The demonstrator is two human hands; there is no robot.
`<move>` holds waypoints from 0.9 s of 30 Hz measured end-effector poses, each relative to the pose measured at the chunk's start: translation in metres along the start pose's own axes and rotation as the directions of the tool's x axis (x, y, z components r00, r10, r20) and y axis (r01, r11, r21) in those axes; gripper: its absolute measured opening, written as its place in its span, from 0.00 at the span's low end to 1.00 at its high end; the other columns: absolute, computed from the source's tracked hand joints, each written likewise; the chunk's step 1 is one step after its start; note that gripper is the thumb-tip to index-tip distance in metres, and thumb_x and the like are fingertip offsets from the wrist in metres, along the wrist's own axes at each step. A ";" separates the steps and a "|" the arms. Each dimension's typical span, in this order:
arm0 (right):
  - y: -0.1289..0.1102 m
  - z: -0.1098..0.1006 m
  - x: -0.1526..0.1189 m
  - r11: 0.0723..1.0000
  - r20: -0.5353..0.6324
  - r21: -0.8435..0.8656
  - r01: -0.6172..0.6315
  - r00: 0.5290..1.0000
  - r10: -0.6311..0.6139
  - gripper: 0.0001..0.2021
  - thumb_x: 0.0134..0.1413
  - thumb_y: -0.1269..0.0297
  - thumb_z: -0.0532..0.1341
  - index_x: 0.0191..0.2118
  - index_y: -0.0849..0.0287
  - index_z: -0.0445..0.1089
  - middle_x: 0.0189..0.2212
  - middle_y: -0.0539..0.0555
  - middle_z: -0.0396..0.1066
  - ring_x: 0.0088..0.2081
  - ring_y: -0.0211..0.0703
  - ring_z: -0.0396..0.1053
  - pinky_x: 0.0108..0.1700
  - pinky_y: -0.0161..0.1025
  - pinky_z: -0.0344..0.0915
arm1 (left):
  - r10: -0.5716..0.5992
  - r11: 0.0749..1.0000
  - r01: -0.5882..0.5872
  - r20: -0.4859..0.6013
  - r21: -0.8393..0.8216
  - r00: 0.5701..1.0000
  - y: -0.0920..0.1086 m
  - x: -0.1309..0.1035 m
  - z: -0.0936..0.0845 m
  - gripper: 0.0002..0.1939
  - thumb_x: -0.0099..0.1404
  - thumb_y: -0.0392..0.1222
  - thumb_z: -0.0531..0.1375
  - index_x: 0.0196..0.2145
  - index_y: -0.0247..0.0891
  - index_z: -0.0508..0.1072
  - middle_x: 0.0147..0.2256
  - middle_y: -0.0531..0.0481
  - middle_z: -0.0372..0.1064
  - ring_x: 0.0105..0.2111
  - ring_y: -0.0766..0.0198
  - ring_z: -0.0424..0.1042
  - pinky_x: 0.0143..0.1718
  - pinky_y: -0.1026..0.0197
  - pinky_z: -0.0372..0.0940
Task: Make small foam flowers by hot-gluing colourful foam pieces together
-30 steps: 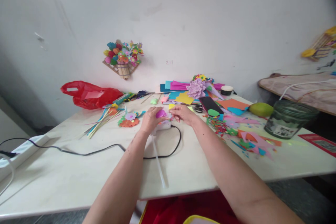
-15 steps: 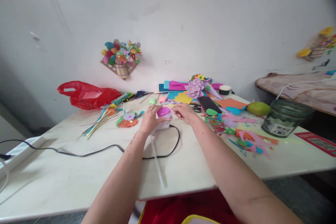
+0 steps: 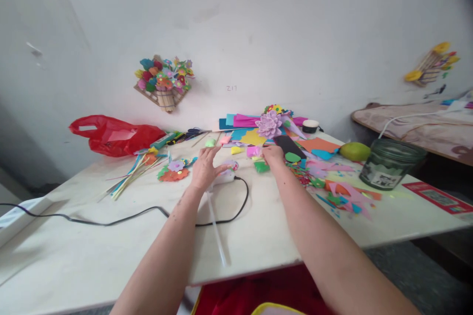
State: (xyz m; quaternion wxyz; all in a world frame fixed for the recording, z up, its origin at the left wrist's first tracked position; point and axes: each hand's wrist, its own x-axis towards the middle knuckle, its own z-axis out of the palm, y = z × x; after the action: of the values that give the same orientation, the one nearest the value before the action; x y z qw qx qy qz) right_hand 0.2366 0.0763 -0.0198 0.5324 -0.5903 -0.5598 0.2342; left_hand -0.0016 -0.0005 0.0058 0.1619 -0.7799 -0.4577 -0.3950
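My left hand (image 3: 205, 169) is spread open over the table's middle, its thumb beside a small pinkish piece (image 3: 232, 165) on a white glue gun (image 3: 223, 178). A clear glue stick (image 3: 217, 231) reaches from there toward the front edge. My right hand (image 3: 272, 155) is closed at the scraps, next to a magenta piece (image 3: 253, 151) and a green piece (image 3: 262, 167); what its fingers hold, if anything, is hidden. A yellow piece (image 3: 237, 149) lies between the hands.
A black cord (image 3: 121, 217) crosses the table. Left are a red bag (image 3: 118, 137), thin sticks (image 3: 127, 181) and foam flowers (image 3: 174, 171). Foam scraps (image 3: 347, 194), a green jar (image 3: 391, 165) and a red card (image 3: 438, 197) lie right. A lilac flower (image 3: 269, 124) stands behind.
The magenta piece has gone from my left hand to a spot beside my right hand. My left fingers have spread, and my right hand has moved away to the right. The view has shifted slightly.
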 end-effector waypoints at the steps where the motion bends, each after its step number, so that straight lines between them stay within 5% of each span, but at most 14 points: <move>1: 0.001 -0.002 0.000 0.998 -0.056 -0.049 -0.028 0.998 0.025 0.07 0.37 0.73 0.55 0.16 0.60 0.65 0.09 0.51 0.61 0.14 0.39 0.59 0.19 0.36 0.56 | -0.006 1.000 0.006 0.004 0.003 1.000 0.000 0.000 0.000 0.31 0.51 0.58 0.57 0.50 0.40 0.62 0.44 0.44 0.65 0.47 0.54 0.60 0.43 0.56 0.61; 3: -0.003 -0.007 -0.001 0.985 -0.202 -0.146 -0.090 0.978 0.060 0.04 0.36 0.72 0.57 0.21 0.62 0.69 0.17 0.55 0.68 0.20 0.42 0.65 0.24 0.36 0.59 | -0.016 1.000 0.016 0.011 0.005 1.000 -0.001 -0.001 0.001 0.31 0.51 0.58 0.57 0.49 0.40 0.63 0.44 0.44 0.65 0.47 0.54 0.60 0.42 0.56 0.61; 6: -0.015 -0.009 -0.007 0.981 -0.249 -0.191 -0.020 0.968 -0.029 0.07 0.43 0.66 0.57 0.24 0.62 0.70 0.21 0.56 0.71 0.26 0.42 0.67 0.28 0.34 0.59 | -0.033 0.999 0.033 0.015 0.003 0.999 -0.003 -0.001 0.002 0.30 0.52 0.58 0.57 0.49 0.40 0.63 0.44 0.44 0.66 0.47 0.55 0.60 0.41 0.56 0.61; 14: -0.036 0.007 -0.026 0.963 0.010 -0.142 0.228 0.973 -0.229 0.17 0.49 0.57 0.53 0.15 0.60 0.63 0.13 0.51 0.64 0.19 0.37 0.61 0.26 0.33 0.55 | -0.147 0.989 0.144 -0.056 -0.042 0.988 -0.006 0.001 -0.004 0.25 0.55 0.57 0.55 0.45 0.39 0.67 0.40 0.44 0.67 0.45 0.56 0.62 0.37 0.59 0.62; 21: -0.034 0.014 -0.025 0.963 0.046 -0.139 0.232 0.973 -0.228 0.08 0.40 0.62 0.61 0.20 0.61 0.67 0.16 0.48 0.66 0.21 0.35 0.62 0.25 0.31 0.55 | -0.245 0.967 0.234 -0.122 -0.096 0.962 -0.009 0.003 -0.009 0.22 0.57 0.56 0.53 0.42 0.39 0.69 0.39 0.46 0.69 0.44 0.58 0.62 0.36 0.60 0.63; 27: -0.040 0.014 -0.031 0.944 0.098 -0.205 0.257 0.965 -0.241 0.19 0.47 0.54 0.55 0.14 0.61 0.64 0.11 0.49 0.62 0.18 0.34 0.60 0.23 0.31 0.54 | -0.249 0.967 0.240 -0.119 -0.087 0.961 -0.009 0.003 -0.008 0.21 0.57 0.56 0.52 0.42 0.39 0.70 0.39 0.46 0.70 0.43 0.57 0.62 0.36 0.60 0.62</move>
State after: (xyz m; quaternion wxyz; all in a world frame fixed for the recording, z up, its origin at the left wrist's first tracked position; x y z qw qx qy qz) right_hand 0.1996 0.0456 0.0013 0.4698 -0.5603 -0.6708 0.1240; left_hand -0.0124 0.0014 0.0121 0.1128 -0.6955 -0.5246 -0.4779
